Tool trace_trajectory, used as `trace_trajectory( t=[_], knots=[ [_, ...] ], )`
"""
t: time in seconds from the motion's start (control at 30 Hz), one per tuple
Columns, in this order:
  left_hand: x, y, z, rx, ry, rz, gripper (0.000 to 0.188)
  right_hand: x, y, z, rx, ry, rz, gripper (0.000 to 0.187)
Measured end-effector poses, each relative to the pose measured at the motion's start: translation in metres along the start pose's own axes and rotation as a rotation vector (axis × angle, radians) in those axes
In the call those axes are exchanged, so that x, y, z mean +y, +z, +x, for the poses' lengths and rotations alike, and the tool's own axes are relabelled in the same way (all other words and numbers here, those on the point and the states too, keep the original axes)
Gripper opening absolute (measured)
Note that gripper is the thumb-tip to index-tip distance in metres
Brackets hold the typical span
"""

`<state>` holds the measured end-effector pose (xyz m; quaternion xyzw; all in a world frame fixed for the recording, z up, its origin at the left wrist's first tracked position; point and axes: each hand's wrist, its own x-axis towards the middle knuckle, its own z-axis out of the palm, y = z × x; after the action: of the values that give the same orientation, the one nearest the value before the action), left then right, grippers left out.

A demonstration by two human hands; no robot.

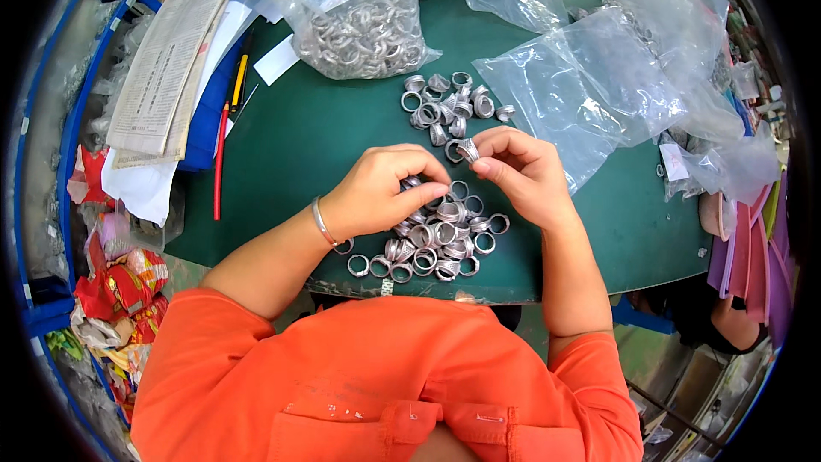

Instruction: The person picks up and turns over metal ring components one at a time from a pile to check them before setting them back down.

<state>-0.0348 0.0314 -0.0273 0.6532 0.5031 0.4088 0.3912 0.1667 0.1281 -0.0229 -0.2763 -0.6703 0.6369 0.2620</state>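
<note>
My right hand [526,169] pinches a silver-grey metal ring [467,150] between thumb and fingertips, close to the near edge of a far pile of rings [445,107]. Over a nearer pile of similar rings [445,235] is my left hand [385,188], a metal bangle at its wrist. Its thumb and fingers are curled together at the tips; whatever they hold, if anything, is hidden. Several loose rings lie along the front of the near pile, by the table's edge. The green table [342,120] carries both piles.
A clear bag full of rings [363,34] stands at the back. Empty-looking clear plastic bags [564,94] spread over the right side. On the left are papers [167,68] on a blue tray, a red pen [220,162] and a yellow-black pen [239,81]. Blue shelving flanks the table.
</note>
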Motion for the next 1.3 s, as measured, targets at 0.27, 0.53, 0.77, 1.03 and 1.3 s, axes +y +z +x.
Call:
trace_trajectory(
  t=[0.27, 0.53, 0.77, 1.03, 1.3],
  knots=[
    [0.005, -0.003, -0.002, 0.212, 0.012, -0.164, 0.009, -0.002, 0.015, 0.001, -0.058, -0.259, -0.024, 0.01],
    [0.004, -0.003, -0.005, 0.177, -0.057, -0.291, 0.009, -0.004, 0.021, 0.007, -0.023, -0.521, -0.298, 0.015],
    [0.0, -0.001, -0.004, 0.171, -0.05, -0.409, 0.011, -0.003, 0.026, 0.01, 0.029, -0.607, -0.393, 0.02],
    [0.004, -0.004, -0.002, 0.141, 0.129, -0.105, 0.01, -0.004, 0.018, -0.002, -0.018, -0.114, 0.098, 0.009],
    [0.002, 0.0, -0.004, 0.2, 0.01, -0.22, 0.013, 0.006, 0.025, 0.001, -0.081, -0.296, 0.349, 0.035]
  ],
)
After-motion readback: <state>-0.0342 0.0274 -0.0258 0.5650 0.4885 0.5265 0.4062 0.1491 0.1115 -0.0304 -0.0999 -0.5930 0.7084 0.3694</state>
